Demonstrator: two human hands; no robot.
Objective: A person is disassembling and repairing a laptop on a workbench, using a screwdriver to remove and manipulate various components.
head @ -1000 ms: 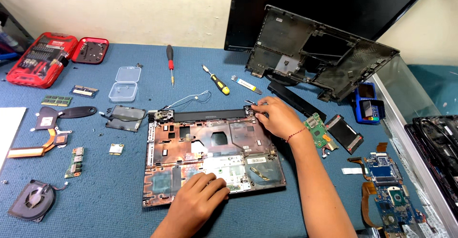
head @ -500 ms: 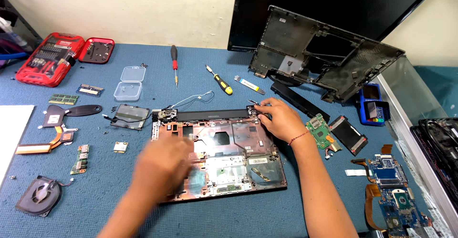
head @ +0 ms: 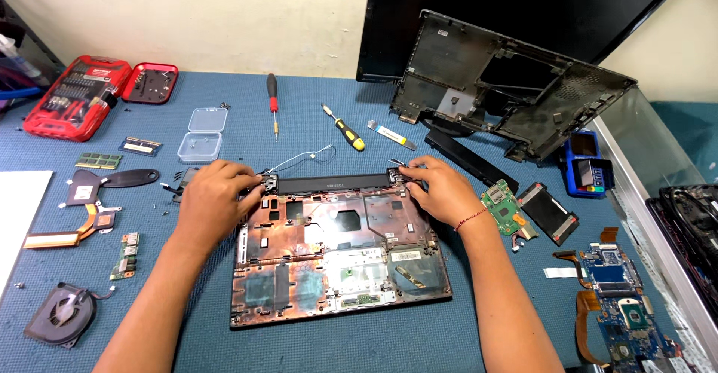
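Note:
A stripped laptop base (head: 336, 257) with copper-coloured shielding lies on the blue mat in front of me. A black hinge bar (head: 329, 184) runs along its far edge. My left hand (head: 213, 201) rests on the base's far left corner, fingers curled at the left hinge. My right hand (head: 437, 187) sits at the far right corner, fingertips pinching the right hinge end. A thin white wire (head: 299, 157) curls away from the left hinge.
Two screwdrivers (head: 273, 104) (head: 344, 128), a red bit kit (head: 71, 104), a clear plastic box (head: 202, 135), a heat pipe (head: 71, 219), a fan (head: 60, 317), small boards (head: 508, 212), a motherboard (head: 617, 302) and a black laptop cover (head: 508, 89) surround the base. A glass edge (head: 651, 193) borders the right.
My left hand has moved from the base's near edge up to its far left corner. My right hand has stayed at the right hinge.

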